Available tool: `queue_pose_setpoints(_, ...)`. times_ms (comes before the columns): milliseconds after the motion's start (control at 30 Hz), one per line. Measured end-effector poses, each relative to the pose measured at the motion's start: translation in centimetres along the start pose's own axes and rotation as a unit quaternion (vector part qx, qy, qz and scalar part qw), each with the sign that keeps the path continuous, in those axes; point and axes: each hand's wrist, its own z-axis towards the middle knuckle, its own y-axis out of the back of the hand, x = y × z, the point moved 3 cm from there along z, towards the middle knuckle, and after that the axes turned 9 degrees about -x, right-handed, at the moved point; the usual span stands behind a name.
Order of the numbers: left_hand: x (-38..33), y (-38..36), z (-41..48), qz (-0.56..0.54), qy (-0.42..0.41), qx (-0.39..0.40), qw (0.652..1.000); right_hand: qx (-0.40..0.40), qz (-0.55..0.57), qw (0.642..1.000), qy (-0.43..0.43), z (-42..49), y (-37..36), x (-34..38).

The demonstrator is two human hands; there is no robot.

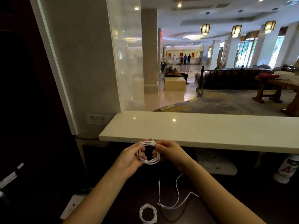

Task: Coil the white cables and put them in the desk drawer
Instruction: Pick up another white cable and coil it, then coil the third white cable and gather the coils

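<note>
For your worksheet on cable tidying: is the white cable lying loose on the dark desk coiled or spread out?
Spread out. The loose cable snakes across the desk in open curves, unlike the coiled cable beside it.

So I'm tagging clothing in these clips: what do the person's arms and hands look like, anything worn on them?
Both forearms are bare as far as the frame shows, with no sleeves in view. The left hand and the right hand wear no gloves, and no watch, bracelet or ring is visible on the sides that show. Fingernails are too small to judge.
</note>
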Motion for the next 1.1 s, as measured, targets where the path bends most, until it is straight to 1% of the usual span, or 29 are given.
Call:
queue_pose_setpoints(67, 1.8, 1.4, 0.7, 0.006, 0.011, -0.027, 1.0, -0.003, 0.004, 1.0, -0.028, 0.6, -0.3, -2.6)
queue_pose_setpoints(133, 4.0, 3.3, 1.3, 0.041, 0.039, -0.053, 0.997, -0.005, 0.004, 0.998, -0.066, 1.0, -0.7, -6.0)
queue_pose_setpoints(233, 7.9, 6.9, 1.7, 0.156, 0.103, -0.081, 0.979, -0.021, 0.002, 0.992, -0.126, 0.8, -1.1, -11.5)
queue_pose_setpoints(300, 10.1, 9.1, 1.6, 0.217, 0.129, -0.086, 0.964, -0.036, -0.003, 0.985, -0.166, 0.2, -1.5, -14.9)
queue_pose_setpoints(367, 11.9, 10.8, 1.6, 0.255, 0.135, -0.089, 0.953, -0.055, -0.025, 0.977, -0.205, -0.2, -2.2, -18.1)
queue_pose_setpoints(433, 13.3, 11.8, 1.6, 0.289, 0.133, -0.098, 0.943, -0.07, -0.09, 0.97, -0.216, -0.1, -2.8, -20.4)
queue_pose_setpoints(533, 15.1, 12.8, 1.8, 0.337, 0.116, -0.131, 0.925, -0.049, -0.22, 0.955, -0.192, 0.3, -3.8, -22.7)
queue_pose_setpoints(633, 16.4, 13.8, 2.4, 0.386, 0.1, -0.164, 0.902, -0.015, -0.31, 0.936, -0.167, 0.1, -4.5, -23.7)
queue_pose_setpoints(733, 17.4, 14.8, 3.2, 0.421, 0.082, -0.189, 0.883, -0.03, -0.331, 0.933, -0.135, -0.4, -4.8, -24.0)
queue_pose_setpoints(800, 17.8, 15.5, 3.8, 0.45, 0.063, -0.189, 0.87, -0.021, -0.341, 0.934, -0.106, -0.6, -4.6, -23.8)
queue_pose_setpoints(867, 18.1, 16.1, 4.1, 0.476, 0.055, -0.174, 0.86, -0.017, -0.352, 0.933, -0.071, -0.8, -4.0, -23.3)
queue_pose_setpoints(967, 18.1, 16.6, 4.4, 0.518, 0.06, -0.13, 0.843, -0.052, -0.374, 0.926, -0.015, -0.6, -1.7, -21.9)
queue_pose_setpoints(1000, 18.0, 16.8, 4.5, 0.532, 0.059, -0.123, 0.836, -0.051, -0.408, 0.911, 0.011, -0.3, -0.9, -21.4)
queue_pose_setpoints(1033, 17.7, 16.9, 4.7, 0.543, 0.054, -0.123, 0.829, -0.03, -0.461, 0.886, 0.034, -0.1, -0.1, -21.2)
queue_pose_setpoints(1067, 17.2, 17.1, 5.0, 0.555, 0.044, -0.131, 0.82, 0.004, -0.522, 0.852, 0.04, 0.0, 0.5, -21.2)
queue_pose_setpoints(1100, 16.6, 17.1, 5.2, 0.573, 0.023, -0.141, 0.807, 0.045, -0.575, 0.816, 0.028, 0.1, 1.1, -21.4)
